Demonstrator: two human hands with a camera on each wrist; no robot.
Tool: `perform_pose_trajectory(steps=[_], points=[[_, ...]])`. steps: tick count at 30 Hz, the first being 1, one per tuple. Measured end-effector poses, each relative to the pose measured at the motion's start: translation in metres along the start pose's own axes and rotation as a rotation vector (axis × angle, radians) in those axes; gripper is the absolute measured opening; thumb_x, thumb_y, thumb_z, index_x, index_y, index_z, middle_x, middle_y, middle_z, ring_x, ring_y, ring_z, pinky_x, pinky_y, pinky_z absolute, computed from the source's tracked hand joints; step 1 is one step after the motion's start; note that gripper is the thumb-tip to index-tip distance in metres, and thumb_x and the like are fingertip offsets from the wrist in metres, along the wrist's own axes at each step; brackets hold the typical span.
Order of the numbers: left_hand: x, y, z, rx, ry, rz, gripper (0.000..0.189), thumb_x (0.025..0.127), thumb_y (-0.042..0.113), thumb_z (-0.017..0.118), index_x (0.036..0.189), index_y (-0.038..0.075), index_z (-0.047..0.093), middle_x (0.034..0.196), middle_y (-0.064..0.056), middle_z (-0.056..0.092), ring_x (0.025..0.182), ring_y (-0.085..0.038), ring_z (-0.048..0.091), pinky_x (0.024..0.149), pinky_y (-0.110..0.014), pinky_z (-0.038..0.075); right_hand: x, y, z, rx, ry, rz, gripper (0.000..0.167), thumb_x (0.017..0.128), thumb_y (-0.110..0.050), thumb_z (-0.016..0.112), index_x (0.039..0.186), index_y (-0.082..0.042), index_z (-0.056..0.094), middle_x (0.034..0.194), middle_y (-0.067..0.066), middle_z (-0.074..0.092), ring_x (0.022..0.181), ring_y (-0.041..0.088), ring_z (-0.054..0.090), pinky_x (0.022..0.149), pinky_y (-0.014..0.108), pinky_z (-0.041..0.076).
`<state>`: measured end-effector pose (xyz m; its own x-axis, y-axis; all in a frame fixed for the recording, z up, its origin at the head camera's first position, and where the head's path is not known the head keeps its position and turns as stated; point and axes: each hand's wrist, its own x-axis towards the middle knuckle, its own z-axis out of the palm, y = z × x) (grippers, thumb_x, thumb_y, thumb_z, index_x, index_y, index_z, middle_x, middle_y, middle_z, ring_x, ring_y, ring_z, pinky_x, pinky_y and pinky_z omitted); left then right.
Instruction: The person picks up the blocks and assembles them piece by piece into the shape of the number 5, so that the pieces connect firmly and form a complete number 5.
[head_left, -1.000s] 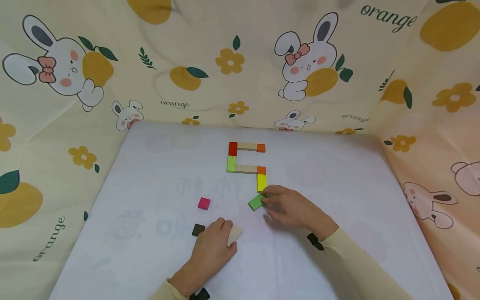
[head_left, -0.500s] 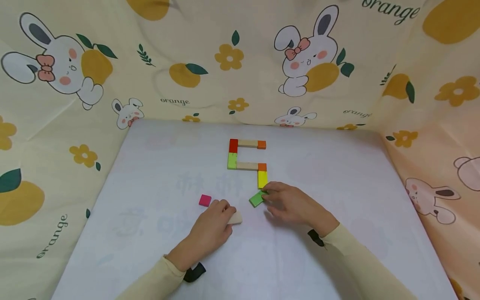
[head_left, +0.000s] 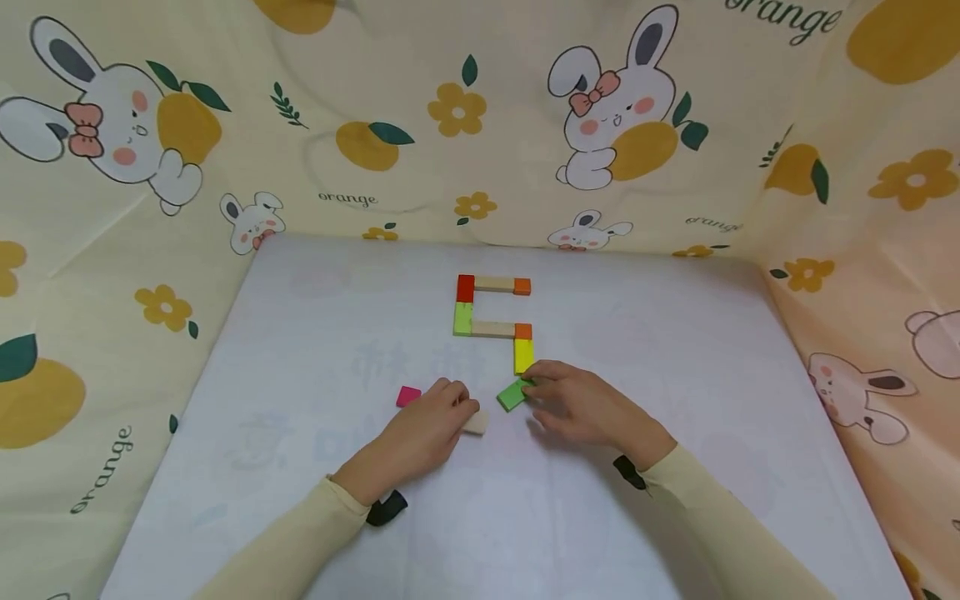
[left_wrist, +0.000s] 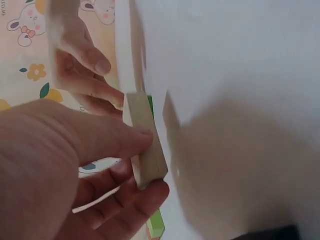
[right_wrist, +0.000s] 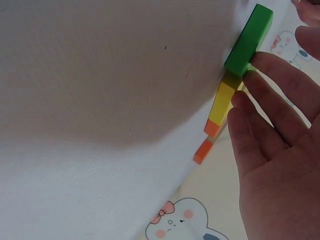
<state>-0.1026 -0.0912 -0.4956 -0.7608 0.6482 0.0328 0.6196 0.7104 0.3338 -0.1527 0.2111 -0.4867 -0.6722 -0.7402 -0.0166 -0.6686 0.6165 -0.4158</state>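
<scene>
My left hand (head_left: 416,429) pinches a plain wooden block (left_wrist: 145,142) between thumb and fingertips, just above the white surface. Right of it lies a green block (head_left: 512,395), set at a slant below the yellow block (head_left: 523,357). My right hand (head_left: 588,408) touches the green block's side with its fingertips; its fingers are fairly straight and, in the right wrist view, the thumb stands apart from the block (right_wrist: 249,42). A pink block (head_left: 408,396) lies beside the left hand, partly covered by it.
Farther back, a row of joined blocks bends like a 5: orange (head_left: 522,287), plain wood (head_left: 494,284), red (head_left: 465,288), light green (head_left: 462,319), wood, orange and yellow. Cloth (head_left: 420,67) printed with rabbits and oranges surrounds the white table (head_left: 330,317).
My left hand has moved forward with the wooden block, towards the pink and green blocks. A black block seen earlier is out of sight. My right hand has stayed at the green block.
</scene>
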Motion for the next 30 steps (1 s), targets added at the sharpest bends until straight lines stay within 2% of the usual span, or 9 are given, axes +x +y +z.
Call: perform_pose_trajectory(steps=[6, 13, 30], points=[[0.008, -0.005, -0.004, -0.004, -0.011, 0.033, 0.028, 0.102, 0.01, 0.076, 0.13, 0.007, 0.073, 0.124, -0.008, 0.064, 0.116, -0.024, 0.058, 0.094, -0.031, 0.059, 0.002, 0.002, 0.001, -0.007, -0.012, 0.005, 0.041, 0.1, -0.024, 0.073, 0.136, -0.004, 0.076, 0.147, 0.007, 0.063, 0.139, 0.025, 0.057, 0.112, 0.044, 0.05], [0.017, -0.009, -0.002, 0.005, -0.012, 0.049, 0.027, 0.104, 0.01, 0.073, 0.131, 0.008, 0.072, 0.126, -0.007, 0.064, 0.118, -0.024, 0.057, 0.096, -0.031, 0.058, 0.002, 0.001, 0.0, -0.001, -0.012, 0.016, 0.041, 0.1, -0.024, 0.074, 0.136, -0.004, 0.075, 0.148, 0.007, 0.063, 0.14, 0.024, 0.056, 0.112, 0.044, 0.05], [0.034, -0.009, 0.008, 0.023, -0.055, 0.042, 0.026, 0.107, 0.011, 0.069, 0.133, 0.008, 0.073, 0.124, -0.007, 0.064, 0.116, -0.022, 0.056, 0.09, -0.031, 0.059, 0.0, -0.001, 0.001, -0.027, -0.003, 0.001, 0.042, 0.099, -0.023, 0.074, 0.135, -0.002, 0.075, 0.147, 0.009, 0.063, 0.141, 0.027, 0.056, 0.113, 0.045, 0.05]])
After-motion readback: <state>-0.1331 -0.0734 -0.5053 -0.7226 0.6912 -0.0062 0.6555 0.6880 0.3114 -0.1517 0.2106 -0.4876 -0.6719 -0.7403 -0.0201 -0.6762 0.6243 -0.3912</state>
